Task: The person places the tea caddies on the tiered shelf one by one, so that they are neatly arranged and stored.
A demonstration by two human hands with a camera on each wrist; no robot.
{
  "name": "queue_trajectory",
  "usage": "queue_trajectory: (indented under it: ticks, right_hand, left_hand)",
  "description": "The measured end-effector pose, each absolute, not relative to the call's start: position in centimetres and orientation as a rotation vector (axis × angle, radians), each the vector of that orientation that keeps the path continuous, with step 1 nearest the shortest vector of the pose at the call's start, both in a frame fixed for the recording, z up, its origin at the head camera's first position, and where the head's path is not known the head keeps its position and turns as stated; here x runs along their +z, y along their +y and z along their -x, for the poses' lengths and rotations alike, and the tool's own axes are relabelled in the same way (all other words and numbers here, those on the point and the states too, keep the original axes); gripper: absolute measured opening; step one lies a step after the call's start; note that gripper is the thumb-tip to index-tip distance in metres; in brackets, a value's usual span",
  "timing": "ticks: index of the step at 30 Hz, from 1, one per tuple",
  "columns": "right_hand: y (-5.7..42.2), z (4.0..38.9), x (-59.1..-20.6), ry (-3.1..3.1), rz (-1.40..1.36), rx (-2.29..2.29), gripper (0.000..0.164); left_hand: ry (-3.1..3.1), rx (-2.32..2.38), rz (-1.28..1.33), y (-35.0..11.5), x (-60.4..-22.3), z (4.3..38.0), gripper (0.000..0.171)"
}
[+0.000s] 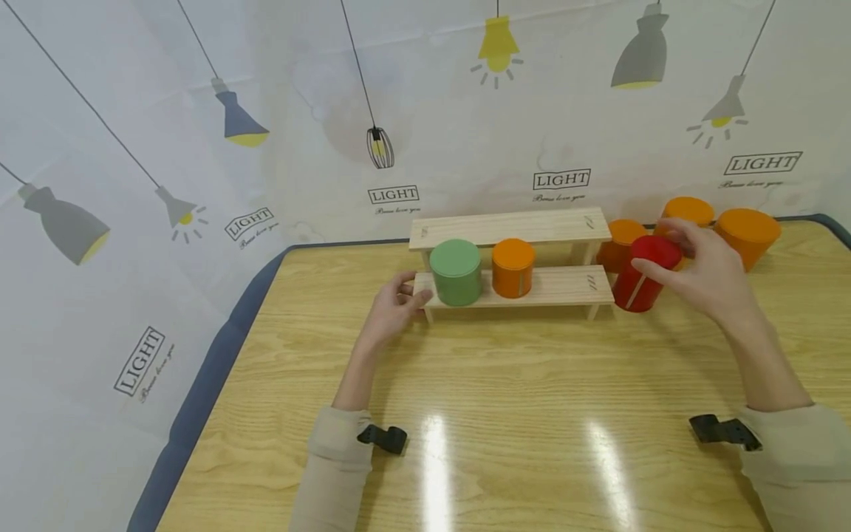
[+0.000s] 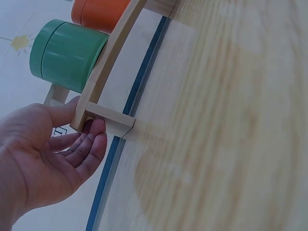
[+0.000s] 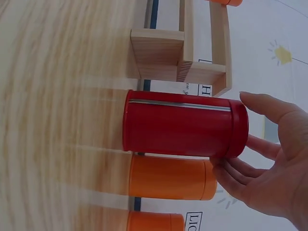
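Observation:
My left hand (image 1: 397,310) grips the left end of the lower board of a two-step wooden shelf (image 1: 558,287), thumb on top and fingers curled beneath, as the left wrist view shows. Near that hand a green canister (image 1: 456,273) stands on the lower step, with an orange canister (image 1: 513,269) to its right. My right hand (image 1: 714,270) holds a tall red canister (image 3: 183,124) by its lid end, thumb on one side and fingers on the other. The red canister is upright, tilted slightly in the head view, just right of the shelf.
Behind the red canister, several orange canisters (image 1: 747,235) stand near the table's back edge. The wooden table (image 1: 505,399) meets a white curtain (image 1: 299,89) printed with lamps. Black straps (image 1: 384,438) sit on both sleeves.

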State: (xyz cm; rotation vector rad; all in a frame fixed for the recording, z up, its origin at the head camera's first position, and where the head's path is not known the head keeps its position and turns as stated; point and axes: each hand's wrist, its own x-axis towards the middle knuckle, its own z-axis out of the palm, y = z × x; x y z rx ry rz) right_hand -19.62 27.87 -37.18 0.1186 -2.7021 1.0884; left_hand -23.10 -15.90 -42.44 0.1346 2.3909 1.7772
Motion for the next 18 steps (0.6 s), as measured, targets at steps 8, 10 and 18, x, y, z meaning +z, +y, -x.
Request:
queue_trajectory:
  ticks: [8,10,18]
  right_hand:
    - [28.47,19.82,-37.82,-2.828,-0.064,1.086,0.082]
    - [28.6,19.83,-37.88,-2.857,-0.056,1.085,0.084]
    - [28.73,19.88,-37.97,-2.893,-0.009,1.114,0.091]
  left_hand:
    - [2.396,1.77,-0.14,-15.81,-42.5,23.07,0.057]
    - [2.392,1.775,-0.133,-15.82,-42.5,23.03,0.058]
    - [2.387,1.78,-0.112,-15.8,-42.43,23.02,0.06]
